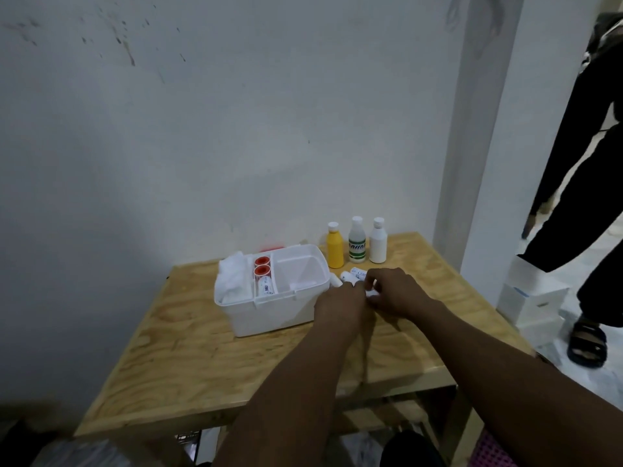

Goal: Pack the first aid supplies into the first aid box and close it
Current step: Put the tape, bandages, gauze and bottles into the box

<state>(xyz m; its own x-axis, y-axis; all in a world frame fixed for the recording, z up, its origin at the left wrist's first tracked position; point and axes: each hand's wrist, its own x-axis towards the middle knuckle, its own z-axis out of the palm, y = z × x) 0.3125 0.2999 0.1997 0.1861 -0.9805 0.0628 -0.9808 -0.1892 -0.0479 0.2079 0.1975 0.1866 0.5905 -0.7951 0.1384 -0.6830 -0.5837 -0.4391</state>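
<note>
Forearms [337,382] cross the table [202,365] to white rolls [349,275] at the first aid box's [269,315] three o'clock, the right hand [396,291] pinching one and the left hand's [338,299] grip unclear, so crowded fingers could send loose rolls rolling away.

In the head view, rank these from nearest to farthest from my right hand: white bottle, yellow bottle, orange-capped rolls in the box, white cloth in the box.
From the right hand:
1. white bottle, just behind it.
2. yellow bottle, behind and to the left.
3. orange-capped rolls, middle compartment of the box.
4. white cloth, box's left end.
</note>
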